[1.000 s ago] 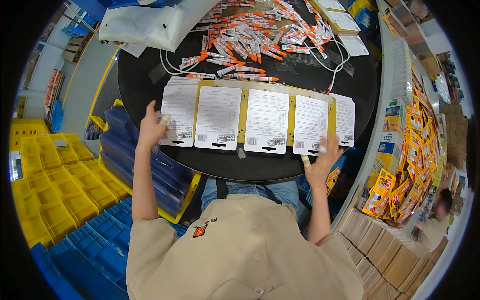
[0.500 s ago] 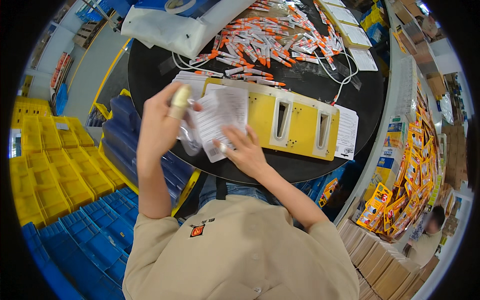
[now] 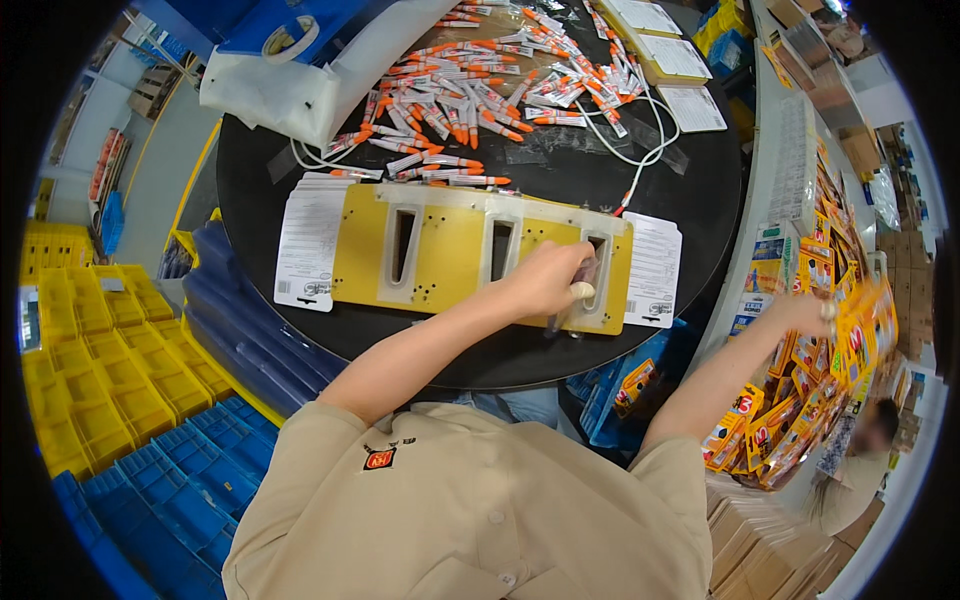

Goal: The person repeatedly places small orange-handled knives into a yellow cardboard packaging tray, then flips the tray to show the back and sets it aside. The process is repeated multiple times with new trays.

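My left hand (image 3: 548,282) is over the right end of the yellow slotted fixture (image 3: 455,250), fingers closed on a clear plastic piece (image 3: 590,270) at the rightmost slot. The piece is mostly hidden by the fingers. My right hand (image 3: 805,316) reaches far right to the heap of orange-yellow printed cards (image 3: 800,375). Its fingers are closed at the edge of a motion-blurred orange card (image 3: 868,325). Both hands wear pale finger covers. Stacks of white printed cards (image 3: 305,245) lie at the fixture's left end, and another white card stack (image 3: 655,270) at its right end.
Many small orange-capped tubes (image 3: 470,105) are spread on the round black table (image 3: 300,335), with a white cable (image 3: 640,165) beside them. Plastic sheeting (image 3: 270,95) and a tape roll (image 3: 290,40) lie at the back left. Yellow crates (image 3: 90,350) and blue crates (image 3: 170,490) stand left.
My left hand has moved from the fixture's left end to its right slot. My right hand has left the white card and gone far right to the orange cards. The view has shifted.
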{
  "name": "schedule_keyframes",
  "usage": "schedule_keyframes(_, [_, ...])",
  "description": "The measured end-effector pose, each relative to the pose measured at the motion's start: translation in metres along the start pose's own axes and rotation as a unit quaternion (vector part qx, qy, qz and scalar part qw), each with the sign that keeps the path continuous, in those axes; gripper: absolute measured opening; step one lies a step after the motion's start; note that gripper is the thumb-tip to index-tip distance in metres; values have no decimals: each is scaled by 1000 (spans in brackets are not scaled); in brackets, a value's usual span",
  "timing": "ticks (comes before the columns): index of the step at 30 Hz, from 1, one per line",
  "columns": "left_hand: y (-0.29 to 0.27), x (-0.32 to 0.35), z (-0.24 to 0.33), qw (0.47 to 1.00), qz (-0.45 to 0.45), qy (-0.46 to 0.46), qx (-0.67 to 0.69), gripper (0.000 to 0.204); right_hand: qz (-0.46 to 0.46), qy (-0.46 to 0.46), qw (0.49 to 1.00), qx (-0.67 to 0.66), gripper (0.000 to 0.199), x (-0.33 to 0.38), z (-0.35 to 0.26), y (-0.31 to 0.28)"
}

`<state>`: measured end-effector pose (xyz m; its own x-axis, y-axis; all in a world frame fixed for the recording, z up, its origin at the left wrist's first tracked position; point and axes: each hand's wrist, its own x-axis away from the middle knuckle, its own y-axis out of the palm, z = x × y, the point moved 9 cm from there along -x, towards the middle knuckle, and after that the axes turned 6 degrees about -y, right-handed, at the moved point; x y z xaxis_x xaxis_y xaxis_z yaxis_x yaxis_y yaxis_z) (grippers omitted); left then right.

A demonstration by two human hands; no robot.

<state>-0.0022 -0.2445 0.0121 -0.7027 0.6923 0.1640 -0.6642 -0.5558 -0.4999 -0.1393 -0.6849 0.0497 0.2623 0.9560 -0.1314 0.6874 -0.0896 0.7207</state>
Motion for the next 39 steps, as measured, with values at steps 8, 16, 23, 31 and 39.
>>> schedule_keyframes(8, [29, -55, -24, 980, 64, -91, -165, 51, -674, -240, 626, 311, 17, 294, 186, 138])
schedule_keyframes(16, [-14, -14, -36, 994, 67, -70, 42, 41, -727, -139, 567, 362, 17, 339, 160, 143])
schedule_keyframes(23, [-66, 21, -79, 987, 124, -102, -30, 25, -873, -157, 409, 215, 30, 346, 5, 13])
schedule_keyframes(31, [-87, 34, -87, 951, 156, -155, -218, 52, -850, -204, 404, 270, 29, 373, -9, 25])
schedule_keyframes(39, [-131, 99, -112, 974, 197, -104, 38, 26, -748, -244, 539, 302, 26, 509, 125, 108])
